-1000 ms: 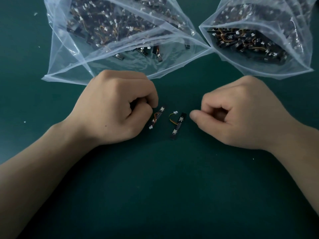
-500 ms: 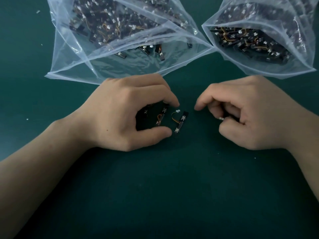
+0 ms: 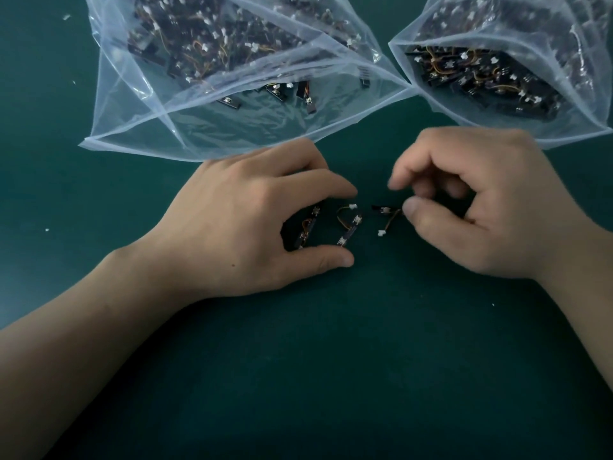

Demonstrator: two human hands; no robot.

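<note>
Three small black circuit strips with orange wires and white connectors lie on the green mat between my hands. My left hand [image 3: 252,220] arches over two of them, the left strip [image 3: 306,229] and the middle strip [image 3: 350,229]. Its forefinger reaches past their far ends and its thumb touches the middle strip's near end. My right hand [image 3: 481,207] has curled fingers. Its thumb tip pinches the right end of the third strip [image 3: 384,210], whose wire hangs down to a white connector [image 3: 381,232]. The raised forefinger is blurred.
Two clear plastic bags full of the same strips lie open toward me at the back, one on the left [image 3: 132,127] and one on the right [image 3: 564,131]. The green mat [image 3: 331,360] stretches out in front of my hands. Tiny white specks dot its left side.
My left hand has uncurled and spread over the two strips. My right hand has brought a third strip out beside them, and its forefinger has lifted.
</note>
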